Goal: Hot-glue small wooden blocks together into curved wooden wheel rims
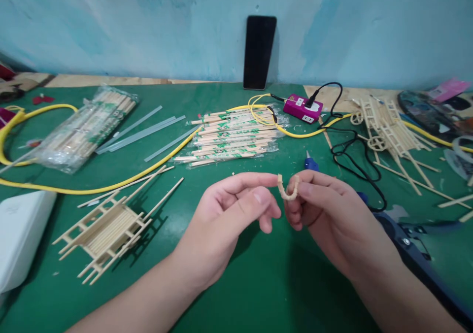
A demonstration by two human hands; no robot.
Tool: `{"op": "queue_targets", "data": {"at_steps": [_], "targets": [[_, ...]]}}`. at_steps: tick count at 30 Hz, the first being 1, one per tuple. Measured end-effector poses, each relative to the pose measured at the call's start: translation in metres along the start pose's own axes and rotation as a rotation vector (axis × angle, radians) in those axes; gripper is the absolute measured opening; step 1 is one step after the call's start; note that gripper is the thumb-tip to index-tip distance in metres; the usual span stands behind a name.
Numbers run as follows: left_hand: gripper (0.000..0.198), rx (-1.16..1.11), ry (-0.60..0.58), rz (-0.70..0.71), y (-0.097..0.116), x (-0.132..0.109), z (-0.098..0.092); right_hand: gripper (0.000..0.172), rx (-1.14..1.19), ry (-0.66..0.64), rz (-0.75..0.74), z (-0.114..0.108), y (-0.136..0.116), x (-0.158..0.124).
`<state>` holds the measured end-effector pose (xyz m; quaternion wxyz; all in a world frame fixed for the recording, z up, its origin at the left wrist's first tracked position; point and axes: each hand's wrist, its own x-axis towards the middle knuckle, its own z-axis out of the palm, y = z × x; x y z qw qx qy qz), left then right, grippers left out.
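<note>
In the head view, my right hand (328,205) pinches a small U-shaped piece of pale wood segments (287,195) between thumb and fingers. My left hand (236,210) has its index finger stretched out, the tip touching the left upper end of that piece; its other fingers are loosely bent and hold nothing. Just beyond my right hand shows the blue glue gun nozzle (311,162), its body mostly hidden. To the left of my left hand lies a small cart made of wooden sticks (111,229).
Wrapped chopsticks (232,138) and clear glue sticks (140,135) lie farther back. A purple power strip (303,109) joins a yellow cable (162,161). A phone (259,52) leans on the wall. Blue-handled cutters (406,242) and a wheeled stick model (391,126) are at right.
</note>
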<state>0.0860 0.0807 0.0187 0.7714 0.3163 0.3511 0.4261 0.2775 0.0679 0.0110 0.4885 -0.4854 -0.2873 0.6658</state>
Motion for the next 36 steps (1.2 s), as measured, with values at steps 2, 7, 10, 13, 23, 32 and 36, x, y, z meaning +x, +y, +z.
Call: {"op": "queue_targets", "data": {"at_steps": [2,7,10,13,23,32,36], "targets": [[0.017,0.003,-0.001,0.012,-0.0011,-0.0001,-0.0003,0.022,-0.003,-0.013,0.000,0.0000,0.0003,0.0003],[0.016,0.023,0.037,0.010,-0.0023,0.0010,-0.0002,0.022,-0.011,-0.047,-0.004,0.0005,-0.0003,-0.0001],[0.020,0.036,0.044,0.004,-0.0022,0.0013,-0.0002,0.023,-0.006,-0.074,0.012,0.0001,-0.0009,-0.0009],[0.024,0.039,0.053,-0.005,-0.0023,0.0016,0.0000,0.023,0.020,-0.109,0.052,-0.0006,-0.0014,-0.0020],[0.026,0.069,0.074,-0.018,-0.0034,0.0043,-0.0009,0.021,0.131,-0.230,0.112,-0.0010,-0.0023,-0.0020],[0.030,0.020,0.172,-0.037,-0.0045,0.0084,0.0012,0.025,0.163,-0.251,0.088,-0.0022,-0.0043,-0.0024],[0.045,-0.043,0.187,-0.037,-0.0049,0.0057,-0.0002,0.026,0.153,-0.222,0.082,-0.0006,-0.0026,0.0009]]}}
